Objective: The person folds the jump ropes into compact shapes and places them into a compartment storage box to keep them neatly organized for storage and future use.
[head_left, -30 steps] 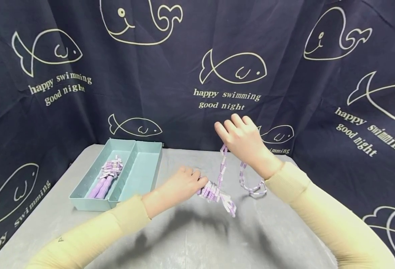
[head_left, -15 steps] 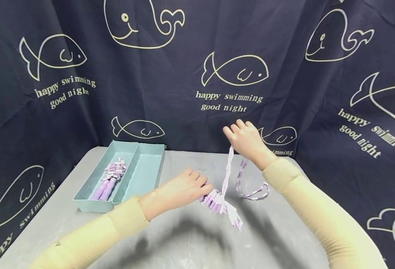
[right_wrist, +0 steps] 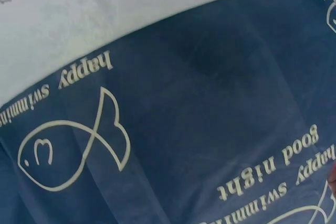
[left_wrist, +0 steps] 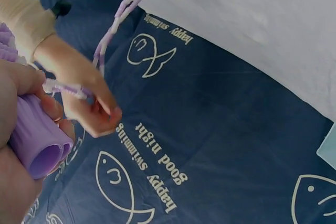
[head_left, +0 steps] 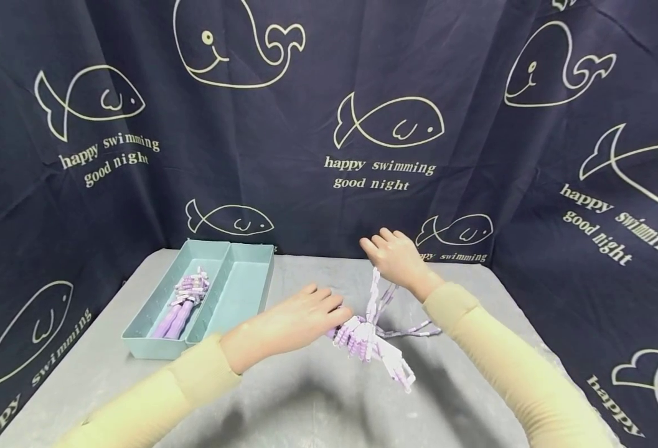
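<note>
My left hand (head_left: 292,320) grips the two purple handles (left_wrist: 37,135) of a beaded jump rope (head_left: 357,339); their hollow ends show in the left wrist view. White and purple beaded cord is wound in a bundle just beyond the fingers, with a folded end sticking out toward the front right. Above and to the right, my right hand (head_left: 398,258) pinches a doubled length of the cord, which rises from the bundle. The loose remainder of the cord (head_left: 413,331) hangs down behind to the table. Only a sliver of the right hand's fingers shows in the right wrist view.
A pale blue-green box (head_left: 155,348) with two compartments stands on the grey table (head_left: 306,404) at the left. A second beaded jump rope (head_left: 185,302), wound up with purple handles, lies in its left compartment. A dark blue printed curtain (head_left: 284,143) hangs behind.
My right hand has come down and closer to the bundle, after a small swing right. The loose cord has drawn left behind the bundle. The left hand keeps its grip, with the bundle slightly lower.
</note>
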The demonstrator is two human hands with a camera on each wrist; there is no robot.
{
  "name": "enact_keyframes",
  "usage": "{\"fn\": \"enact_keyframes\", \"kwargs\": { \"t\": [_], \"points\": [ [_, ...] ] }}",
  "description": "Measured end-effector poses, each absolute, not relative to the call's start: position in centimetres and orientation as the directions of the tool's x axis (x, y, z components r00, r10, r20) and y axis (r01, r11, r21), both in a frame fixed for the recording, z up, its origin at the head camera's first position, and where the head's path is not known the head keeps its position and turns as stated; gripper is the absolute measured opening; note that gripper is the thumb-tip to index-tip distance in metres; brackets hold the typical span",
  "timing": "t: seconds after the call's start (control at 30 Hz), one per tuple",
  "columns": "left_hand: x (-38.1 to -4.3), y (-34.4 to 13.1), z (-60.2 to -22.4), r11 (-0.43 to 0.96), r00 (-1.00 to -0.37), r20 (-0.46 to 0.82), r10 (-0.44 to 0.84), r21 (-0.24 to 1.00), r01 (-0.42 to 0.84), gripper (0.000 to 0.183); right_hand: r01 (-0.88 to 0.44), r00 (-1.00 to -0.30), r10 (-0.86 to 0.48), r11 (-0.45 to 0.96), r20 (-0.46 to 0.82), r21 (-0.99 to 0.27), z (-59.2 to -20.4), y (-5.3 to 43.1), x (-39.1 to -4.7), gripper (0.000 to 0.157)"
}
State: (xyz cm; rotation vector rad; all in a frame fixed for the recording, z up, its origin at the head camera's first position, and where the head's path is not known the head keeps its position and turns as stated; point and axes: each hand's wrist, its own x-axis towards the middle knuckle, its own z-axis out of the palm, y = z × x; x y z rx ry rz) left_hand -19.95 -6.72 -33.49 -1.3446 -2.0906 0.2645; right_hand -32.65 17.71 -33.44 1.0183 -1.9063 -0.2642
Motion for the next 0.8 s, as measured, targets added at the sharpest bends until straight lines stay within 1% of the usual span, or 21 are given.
{"fn": "enact_keyframes", "kwargs": {
  "t": [0.13, 0.3, 0.33, 0.43, 0.53, 0.63, 0.7, 0.73, 0.77, 0.8],
  "points": [
    [-19.8, -6.8, -33.0, 0.497, -0.307, 0.450, 0.838, -0.402, 0.769, 0.029, -0.561, -0.234, -0.749, 0.625, 0.620, 0.543, -34.4, 18.0, -32.5, 0.013],
    [-19.9, -6.7, -32.6, 0.525, -0.306, 0.537, 0.786, -0.319, 0.789, 0.028, -0.572, -0.209, -0.752, 0.612, 0.625, 0.545, -35.3, 18.4, -32.4, 0.008],
    [-20.0, -6.6, -32.5, 0.532, -0.305, 0.554, 0.775, -0.309, 0.788, 0.028, -0.577, -0.213, -0.752, 0.612, 0.624, 0.540, -35.4, 18.4, -32.3, 0.009],
    [-20.2, -6.4, -32.4, 0.557, -0.311, 0.601, 0.736, -0.278, 0.783, 0.028, -0.597, -0.254, -0.752, 0.617, 0.608, 0.513, -35.5, 18.4, -32.0, 0.016],
    [-20.4, -6.3, -32.4, 0.585, -0.332, 0.634, 0.699, -0.239, 0.775, 0.031, -0.604, -0.297, -0.760, 0.618, 0.578, 0.503, -35.6, 18.4, -31.5, 0.018],
    [-20.6, -6.3, -32.4, 0.621, -0.368, 0.667, 0.648, -0.183, 0.762, 0.034, -0.615, -0.273, -0.775, 0.596, 0.570, 0.517, -36.2, 18.6, -31.5, 0.021],
    [-20.8, -6.3, -32.2, 0.648, -0.389, 0.694, 0.605, -0.146, 0.748, 0.037, -0.642, -0.264, -0.781, 0.581, 0.566, 0.501, -37.2, 18.8, -31.8, 0.019],
    [-20.9, -6.3, -32.0, 0.661, -0.397, 0.709, 0.582, -0.128, 0.740, 0.038, -0.635, -0.269, -0.791, 0.575, 0.550, 0.515, -37.6, 18.9, -31.6, 0.017],
    [-20.9, -6.4, -31.8, 0.673, -0.402, 0.726, 0.559, -0.113, 0.731, 0.039, -0.657, -0.267, -0.805, 0.554, 0.530, 0.510, -39.0, 19.3, -32.4, 0.015],
    [-20.9, -6.4, -31.6, 0.684, -0.406, 0.739, 0.538, -0.101, 0.722, 0.041, -0.679, -0.320, -0.805, 0.563, 0.500, 0.471, -39.5, 19.5, -32.4, 0.014]
  ]
}}
